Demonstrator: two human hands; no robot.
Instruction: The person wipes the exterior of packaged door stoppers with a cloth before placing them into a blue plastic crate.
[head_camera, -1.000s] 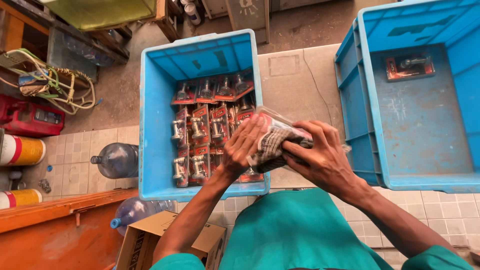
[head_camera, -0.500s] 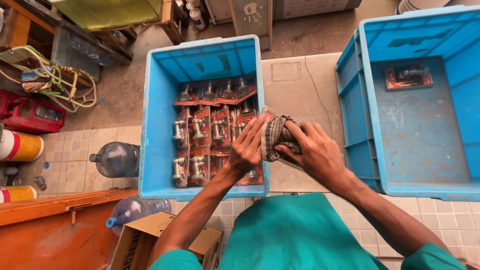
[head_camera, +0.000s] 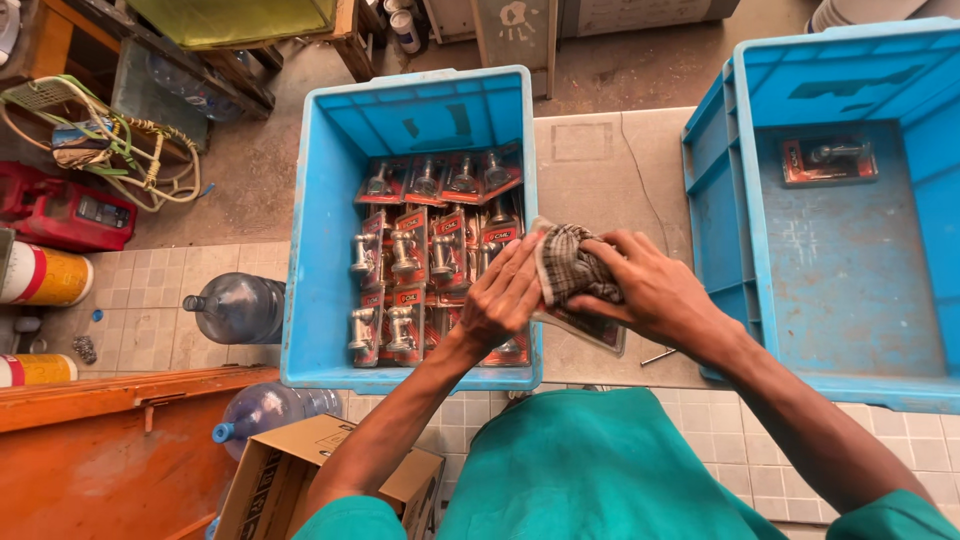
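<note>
1. Checked cloth (head_camera: 572, 268) sits bunched between both hands, above the desk (head_camera: 600, 165) in the gap between the two crates, close to the desk's near edge.
2. Right hand (head_camera: 655, 290) has its fingers (head_camera: 612, 245) curled shut over the cloth, pressing it down on a clear flat pack (head_camera: 590, 328).
3. Left hand (head_camera: 500, 295) is laid against the left side of the cloth and pack, fingers close together and bent, gripping them from that side; it hangs over the right wall of the left crate (head_camera: 310, 260).
4. The pack pokes out below the right hand, tilted, with its lower corner over the desk's near edge.
5. The left crate, blue, stands on the left part of the desk and is packed with rows of red-carded packs of metal taps (head_camera: 420, 260).
6. The right crate (head_camera: 850, 290), also blue, stands at the right edge of the desk and holds a single red-carded pack (head_camera: 828, 160) at its far end.
7. A small dark metal piece (head_camera: 658, 355) lies on the desk near the right wrist; what it is cannot be told.
8. On the floor left of the desk: water bottles (head_camera: 235, 308), a cardboard box (head_camera: 300, 480), a red case (head_camera: 60, 212).
</note>
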